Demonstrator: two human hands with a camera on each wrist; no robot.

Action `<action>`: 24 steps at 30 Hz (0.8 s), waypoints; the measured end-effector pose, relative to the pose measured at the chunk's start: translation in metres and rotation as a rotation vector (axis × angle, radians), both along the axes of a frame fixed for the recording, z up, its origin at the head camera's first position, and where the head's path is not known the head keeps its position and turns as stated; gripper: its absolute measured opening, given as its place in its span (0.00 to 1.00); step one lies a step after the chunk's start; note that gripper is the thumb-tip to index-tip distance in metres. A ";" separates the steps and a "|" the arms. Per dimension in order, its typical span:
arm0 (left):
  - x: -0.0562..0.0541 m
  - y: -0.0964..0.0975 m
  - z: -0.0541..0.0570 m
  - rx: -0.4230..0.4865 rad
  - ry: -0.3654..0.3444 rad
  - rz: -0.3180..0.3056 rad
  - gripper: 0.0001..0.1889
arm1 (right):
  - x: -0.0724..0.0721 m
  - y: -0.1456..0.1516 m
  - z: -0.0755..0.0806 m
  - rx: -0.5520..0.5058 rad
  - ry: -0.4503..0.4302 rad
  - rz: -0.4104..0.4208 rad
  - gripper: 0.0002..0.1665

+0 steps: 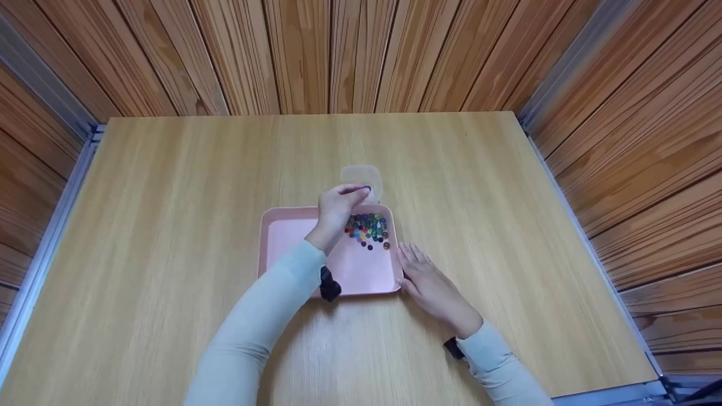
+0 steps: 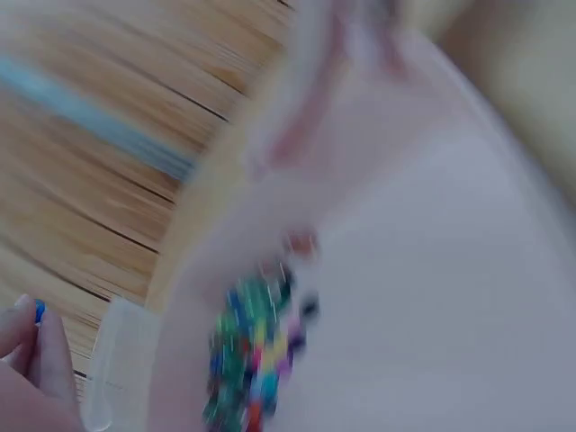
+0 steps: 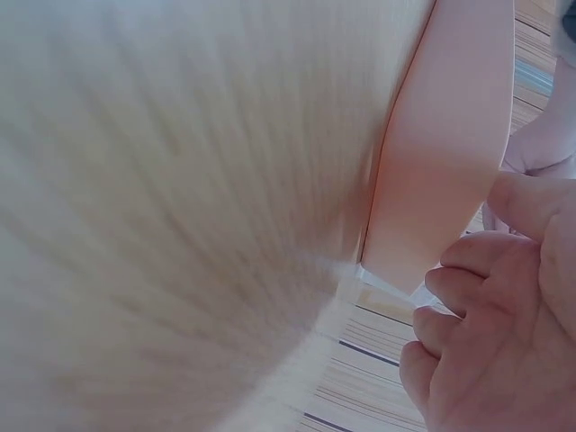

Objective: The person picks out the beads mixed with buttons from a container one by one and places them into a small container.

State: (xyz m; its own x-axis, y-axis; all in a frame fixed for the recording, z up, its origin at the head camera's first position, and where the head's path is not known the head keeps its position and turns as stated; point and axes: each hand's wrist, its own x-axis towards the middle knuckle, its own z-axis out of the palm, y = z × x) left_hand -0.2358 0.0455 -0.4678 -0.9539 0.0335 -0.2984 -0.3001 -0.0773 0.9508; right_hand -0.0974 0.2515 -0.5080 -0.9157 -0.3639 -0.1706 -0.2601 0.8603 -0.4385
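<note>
Between thumb and fingertips my left hand (image 1: 338,210) pinches a small dark blue bead (image 2: 39,310). That hand is raised over the back edge of a pink rectangular tray (image 1: 361,273), with its fingertips overlapping a translucent square container (image 1: 361,173) behind the tray in the head view. Inside the tray's back right corner lies a cluster of small colourful round beads (image 1: 369,225), partly hidden by the left hand. Fairly straight fingers of my right hand (image 1: 431,285) touch the tray's right side, with the palm low beside it; nothing is held there.
A light wooden table (image 1: 169,225) carries the tray and container. Wood-panelled walls (image 1: 304,56) stand behind it and at both sides, with metal frame rails (image 1: 45,248) along the side edges. Black wrist bands (image 1: 330,285) show below the hands.
</note>
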 end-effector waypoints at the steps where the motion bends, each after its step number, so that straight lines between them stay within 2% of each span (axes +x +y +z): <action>1: -0.002 0.001 0.000 -0.110 0.048 -0.022 0.11 | 0.000 0.000 -0.001 -0.005 0.002 0.001 0.37; 3: -0.006 0.002 0.002 -0.293 0.143 -0.063 0.11 | 0.001 0.000 -0.002 -0.012 0.010 0.008 0.36; 5: -0.009 0.004 0.003 -0.434 0.228 -0.110 0.10 | 0.001 0.000 -0.002 -0.020 0.013 0.008 0.36; 7: -0.011 0.005 0.004 -0.532 0.281 -0.154 0.11 | 0.001 0.000 -0.002 -0.020 0.003 -0.002 0.37; 10: -0.014 0.006 0.005 -0.629 0.300 -0.201 0.12 | 0.000 0.000 0.000 -0.017 -0.007 -0.004 0.37; 16: -0.019 0.006 0.004 -0.681 0.240 -0.245 0.13 | 0.000 0.000 0.001 -0.022 -0.025 0.002 0.37; 19: -0.020 0.007 0.004 -0.693 0.229 -0.241 0.14 | 0.000 0.000 0.001 -0.027 -0.022 0.001 0.37; 24: -0.015 0.012 0.005 -0.693 0.273 -0.208 0.13 | 0.000 0.001 -0.001 -0.026 -0.024 -0.009 0.37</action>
